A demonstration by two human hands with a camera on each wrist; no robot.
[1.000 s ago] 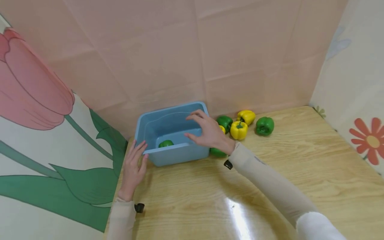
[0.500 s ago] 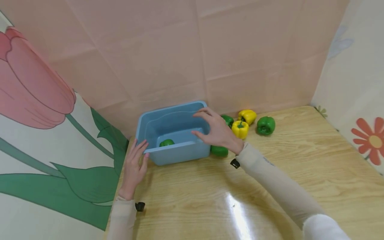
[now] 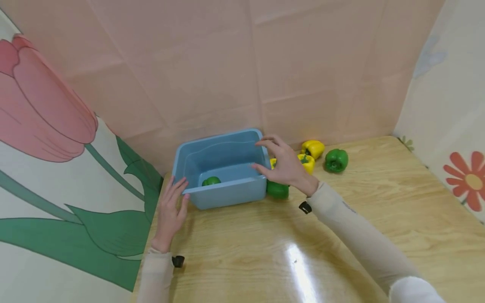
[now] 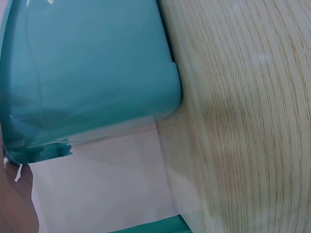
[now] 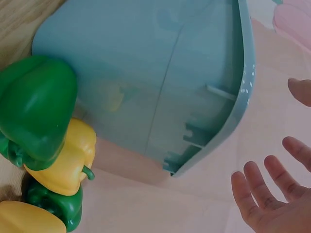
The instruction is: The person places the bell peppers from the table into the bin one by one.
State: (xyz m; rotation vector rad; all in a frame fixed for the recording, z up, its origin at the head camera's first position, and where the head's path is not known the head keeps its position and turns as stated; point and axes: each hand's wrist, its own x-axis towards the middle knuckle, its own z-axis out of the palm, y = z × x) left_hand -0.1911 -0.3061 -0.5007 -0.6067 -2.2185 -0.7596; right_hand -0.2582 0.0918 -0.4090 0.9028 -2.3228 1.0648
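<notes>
A blue plastic bin (image 3: 227, 187) stands on the wooden table, with one green bell pepper (image 3: 211, 181) lying inside it. My left hand (image 3: 170, 214) rests at the bin's front left corner, fingertips over the rim and thumb beside the outer wall. Above the bin's right rim, my right hand (image 3: 285, 165) holds nothing, its thumb and fingers spread apart. Under that hand, a green bell pepper (image 5: 36, 107) lies beside the bin's right wall. Behind it in the right wrist view are a yellow bell pepper (image 5: 68, 158) and another green one (image 5: 65, 206).
Farther right on the table (image 3: 363, 202) lie two yellow bell peppers, one at the back (image 3: 313, 148), and a green bell pepper (image 3: 336, 160). A pink cloth (image 3: 212, 75) hangs close behind the bin. A painted wall (image 3: 75, 210) borders the table's left edge.
My right hand has moved rightward, from over the bin's inside to its right rim. My left hand has stayed at the bin's corner.
</notes>
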